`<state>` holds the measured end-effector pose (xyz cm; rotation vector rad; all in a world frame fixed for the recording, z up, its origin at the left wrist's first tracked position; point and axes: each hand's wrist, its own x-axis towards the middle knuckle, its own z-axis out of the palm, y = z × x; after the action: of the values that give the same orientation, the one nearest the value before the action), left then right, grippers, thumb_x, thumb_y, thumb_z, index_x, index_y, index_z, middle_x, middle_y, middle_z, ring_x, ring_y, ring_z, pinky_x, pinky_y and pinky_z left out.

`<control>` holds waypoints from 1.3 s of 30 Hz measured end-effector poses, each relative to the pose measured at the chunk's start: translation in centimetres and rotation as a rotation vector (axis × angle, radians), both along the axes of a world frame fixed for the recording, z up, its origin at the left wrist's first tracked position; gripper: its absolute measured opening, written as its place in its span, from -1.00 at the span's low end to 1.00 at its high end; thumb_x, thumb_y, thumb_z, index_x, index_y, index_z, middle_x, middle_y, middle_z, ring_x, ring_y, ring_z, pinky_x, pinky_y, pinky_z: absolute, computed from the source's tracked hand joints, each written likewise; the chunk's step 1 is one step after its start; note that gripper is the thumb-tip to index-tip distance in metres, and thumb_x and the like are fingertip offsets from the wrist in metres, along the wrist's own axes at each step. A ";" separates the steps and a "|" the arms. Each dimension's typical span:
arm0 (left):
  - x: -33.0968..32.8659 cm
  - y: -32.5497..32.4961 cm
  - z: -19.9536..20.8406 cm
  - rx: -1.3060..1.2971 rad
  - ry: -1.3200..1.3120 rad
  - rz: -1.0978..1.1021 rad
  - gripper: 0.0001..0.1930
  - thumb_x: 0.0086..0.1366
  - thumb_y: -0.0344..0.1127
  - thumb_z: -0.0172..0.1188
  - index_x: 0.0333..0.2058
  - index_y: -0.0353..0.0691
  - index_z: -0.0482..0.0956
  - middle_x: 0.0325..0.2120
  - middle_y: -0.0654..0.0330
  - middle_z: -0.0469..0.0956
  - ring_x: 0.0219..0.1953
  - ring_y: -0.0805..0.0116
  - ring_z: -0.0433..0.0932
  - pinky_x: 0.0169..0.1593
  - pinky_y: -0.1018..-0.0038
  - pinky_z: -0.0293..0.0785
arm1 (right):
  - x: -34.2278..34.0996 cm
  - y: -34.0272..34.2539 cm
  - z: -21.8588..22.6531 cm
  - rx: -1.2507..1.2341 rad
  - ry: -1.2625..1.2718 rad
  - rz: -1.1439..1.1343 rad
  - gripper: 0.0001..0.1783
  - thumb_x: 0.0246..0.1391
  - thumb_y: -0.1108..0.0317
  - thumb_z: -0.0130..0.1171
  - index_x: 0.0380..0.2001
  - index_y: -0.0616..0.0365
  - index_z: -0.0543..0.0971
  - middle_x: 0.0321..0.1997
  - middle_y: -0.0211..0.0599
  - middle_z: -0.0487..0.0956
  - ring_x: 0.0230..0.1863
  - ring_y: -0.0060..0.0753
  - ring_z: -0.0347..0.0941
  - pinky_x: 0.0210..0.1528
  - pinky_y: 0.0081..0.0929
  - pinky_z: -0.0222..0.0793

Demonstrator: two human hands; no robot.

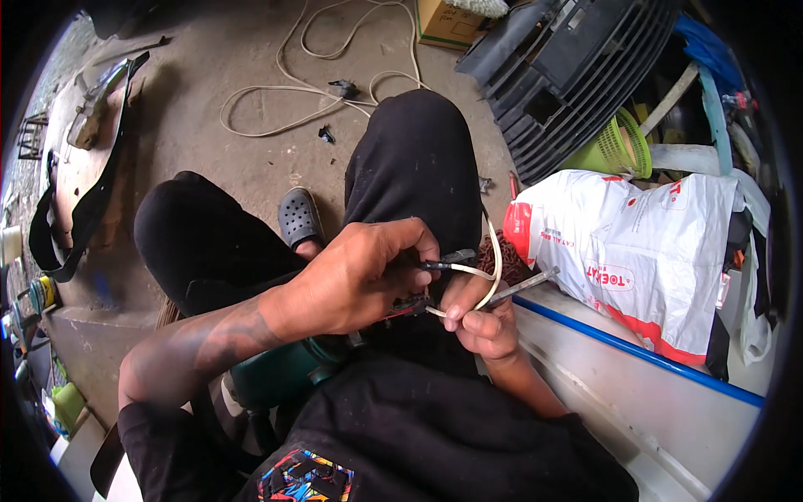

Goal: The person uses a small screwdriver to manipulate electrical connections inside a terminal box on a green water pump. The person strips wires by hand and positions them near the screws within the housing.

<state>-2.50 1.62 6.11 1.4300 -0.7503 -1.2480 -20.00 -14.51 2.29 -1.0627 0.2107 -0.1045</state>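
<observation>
Black shirt (443, 431) partly hides teal object (269, 376) near left hand (365, 266).

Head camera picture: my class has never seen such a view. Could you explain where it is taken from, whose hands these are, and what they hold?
There is no machine: a seated person works bare-handed, and a fisheye camera on their head looks down, so straight edges bend. The left hand pinches a dark piece, too small to identify; the right hand holds a white cable and a grey rod. On the floor lies a pale cord. At the right is a white and red bag.
</observation>
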 end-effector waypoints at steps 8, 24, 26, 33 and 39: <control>0.0 -0.1 -1.1 -0.081 0.041 0.100 -0.88 0.34 -0.53 0.21 -0.20 -0.36 0.46 -0.41 0.08 0.67 -0.32 0.42 0.65 -0.23 0.46 0.52 | 0.2 -0.1 -0.1 -0.022 0.020 0.004 -0.77 0.02 0.25 0.22 -0.41 0.23 0.56 -0.52 -0.21 0.48 -0.49 -0.50 0.36 -0.42 -0.56 0.30; 1.8 0.3 -2.0 -0.105 0.198 0.160 -0.86 0.35 -0.51 0.26 -0.14 -0.38 0.59 -0.31 0.25 0.66 -0.23 0.60 0.58 -0.14 0.55 0.52 | 8.5 -4.5 6.4 -0.987 0.175 0.354 -0.80 0.01 0.45 0.45 -0.28 0.27 0.70 -0.47 -0.39 0.62 -0.52 -0.73 0.35 -0.50 -0.67 0.22; 1.9 0.4 -1.9 -0.086 0.177 0.165 -0.86 0.34 -0.51 0.27 -0.14 -0.38 0.59 -0.30 0.24 0.67 -0.24 0.60 0.58 -0.14 0.54 0.52 | 9.0 -4.3 6.6 -0.972 0.218 0.350 -0.85 0.03 0.43 0.43 -0.38 0.29 0.70 -0.54 -0.33 0.58 -0.50 -0.72 0.38 -0.47 -0.61 0.29; 1.9 0.5 -1.9 -0.178 -0.625 0.277 -0.76 0.09 -0.47 0.43 -0.23 -0.25 0.66 -0.35 0.10 0.66 -0.28 0.20 0.71 -0.20 0.40 0.63 | 9.7 -4.4 4.6 -0.673 0.320 0.350 -0.77 0.16 0.34 0.34 -0.41 0.34 0.64 -0.58 -0.50 0.52 -0.48 -0.75 0.31 -0.44 -0.59 0.27; 1.8 0.7 -2.6 -0.253 -1.107 0.214 -0.72 0.02 -0.46 0.42 -0.23 -0.25 0.64 -0.39 0.11 0.64 -0.38 0.14 0.68 -0.31 0.33 0.63 | 10.0 -4.8 4.2 -0.660 0.309 0.404 -0.75 0.21 0.33 0.29 -0.43 0.35 0.63 -0.59 -0.52 0.51 -0.48 -0.75 0.31 -0.44 -0.61 0.25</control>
<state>-0.66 2.36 3.52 1.8790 -1.3620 -0.0855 -9.99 -19.28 6.46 -1.7590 0.2417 0.3827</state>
